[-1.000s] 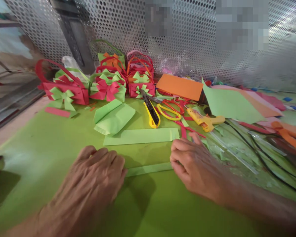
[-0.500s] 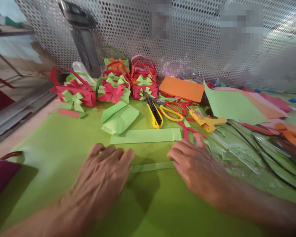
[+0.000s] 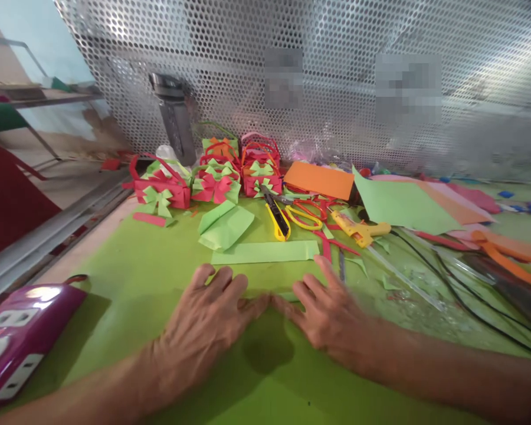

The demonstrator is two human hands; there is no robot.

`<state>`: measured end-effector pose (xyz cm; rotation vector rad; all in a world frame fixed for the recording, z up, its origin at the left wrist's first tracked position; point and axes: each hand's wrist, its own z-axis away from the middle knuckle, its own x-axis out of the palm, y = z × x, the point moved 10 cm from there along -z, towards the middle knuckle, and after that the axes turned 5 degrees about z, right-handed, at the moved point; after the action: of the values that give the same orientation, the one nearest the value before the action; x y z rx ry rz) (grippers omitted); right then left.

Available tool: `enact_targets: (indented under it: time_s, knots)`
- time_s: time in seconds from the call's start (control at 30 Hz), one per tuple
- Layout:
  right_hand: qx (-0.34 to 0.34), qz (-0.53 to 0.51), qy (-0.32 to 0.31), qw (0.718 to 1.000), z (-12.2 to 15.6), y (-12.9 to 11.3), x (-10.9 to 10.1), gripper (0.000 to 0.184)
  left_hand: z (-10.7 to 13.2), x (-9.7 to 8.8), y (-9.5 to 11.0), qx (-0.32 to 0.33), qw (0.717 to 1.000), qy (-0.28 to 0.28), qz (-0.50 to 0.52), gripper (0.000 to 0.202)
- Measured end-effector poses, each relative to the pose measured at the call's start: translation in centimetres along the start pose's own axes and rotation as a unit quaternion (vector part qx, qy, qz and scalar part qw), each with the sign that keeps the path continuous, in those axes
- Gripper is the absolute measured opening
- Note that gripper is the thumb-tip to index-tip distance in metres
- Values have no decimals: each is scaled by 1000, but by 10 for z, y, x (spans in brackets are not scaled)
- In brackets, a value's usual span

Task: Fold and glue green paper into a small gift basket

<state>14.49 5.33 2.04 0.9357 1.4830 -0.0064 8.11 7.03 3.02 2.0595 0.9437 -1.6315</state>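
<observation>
A narrow light-green paper strip point(image 3: 292, 296) lies on the green tabletop, mostly covered by my fingers. My left hand point(image 3: 215, 307) curls over its left part, thumb reaching inward. From the other side my right hand point(image 3: 325, 307) presses on the strip, its fingers bent and its thumb nearly touching the left one. Just beyond both hands lies a wider light-green paper strip point(image 3: 261, 252). A folded light-green paper piece point(image 3: 228, 225) sits behind that, and a yellow-and-black box cutter point(image 3: 278, 218) is to its right.
Small red and green paper baskets with bows point(image 3: 161, 192) stand at the back. Scissors point(image 3: 304, 218), a yellow glue gun point(image 3: 360, 228) with its cord, and coloured paper sheets point(image 3: 407, 203) spread rightward. A purple power strip point(image 3: 35, 330) is at left; a bottle point(image 3: 177, 124) stands behind.
My hands have come closer together, thumbs now almost meeting over the narrow strip and hiding its middle. The view has tilted up and turned left, showing more of the power strip.
</observation>
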Motion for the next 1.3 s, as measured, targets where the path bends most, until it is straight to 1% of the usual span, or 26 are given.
enact_targets:
  time_s: [0.1, 0.2, 0.27, 0.37, 0.47, 0.57, 0.63, 0.7, 0.73, 0.77, 0.8, 0.83, 0.87, 0.9, 0.97, 1.03, 1.13, 1.2, 1.3]
  knots:
    - [-14, 9, -1, 1000, 1, -2, -1, 31, -1, 3, 2, 13, 1000, -6, -13, 26]
    - [-26, 6, -32, 999, 8, 0, 4, 32, 0, 8, 0, 9, 999, -25, -18, 29]
    - [-14, 2, -45, 999, 15, 5, 8, 34, 0, 11, -1, 4, 999, -39, -25, 32]
    - [2, -4, -47, 999, 28, 11, 13, 36, 1, 14, -1, 4, 998, -56, -28, 34]
    - [19, -22, -62, 998, 38, 16, 17, 36, 0, 14, -2, 1, 998, -59, -22, 35]
    - [49, -60, -87, 993, 40, 29, 15, 42, -1, 14, -5, -11, 998, -53, -23, 34]
    - [88, -105, -107, 985, 36, 43, 11, 43, -1, 14, -7, -20, 999, -45, -19, 36]
    - [159, -178, -124, 963, 27, 61, 8, 36, 0, 14, -8, -29, 999, -35, -14, 35]
    - [204, -230, -123, 943, 22, 70, 7, 27, 0, 13, -8, -32, 999, -32, -16, 35]
    - [245, -298, -125, 914, 15, 75, 9, 22, 0, 13, -8, -32, 999, -32, -20, 35]
    - [261, -380, -141, 876, 7, 72, 15, 21, 0, 13, -8, -34, 999, -32, -25, 34]
    - [263, -459, -165, 832, -3, 64, 22, 19, 0, 12, -9, -36, 998, -34, -29, 33]
    - [260, -524, -197, 787, -11, 54, 31, 17, 0, 11, -9, -37, 998, -35, -30, 32]
    - [260, -562, -229, 751, -18, 44, 40, 15, 0, 10, -9, -38, 998, -33, -26, 29]
    - [275, -581, -300, 705, -24, 28, 61, 16, 0, 7, -11, -42, 999, -25, -12, 23]
    - [296, -575, -334, 686, -26, 23, 76, 17, 0, 3, -11, -40, 999, -11, 5, 15]
    - [317, -560, -357, 676, -25, 22, 86, 22, 1, -2, -11, -34, 999, 16, 26, 10]
    - [322, -547, -369, 679, -25, 23, 87, 30, 1, -4, -11, -37, 998, 31, 33, 9]
    - [320, -518, -380, 696, -27, 25, 86, 39, 1, -4, -12, -45, 998, 35, 33, 10]
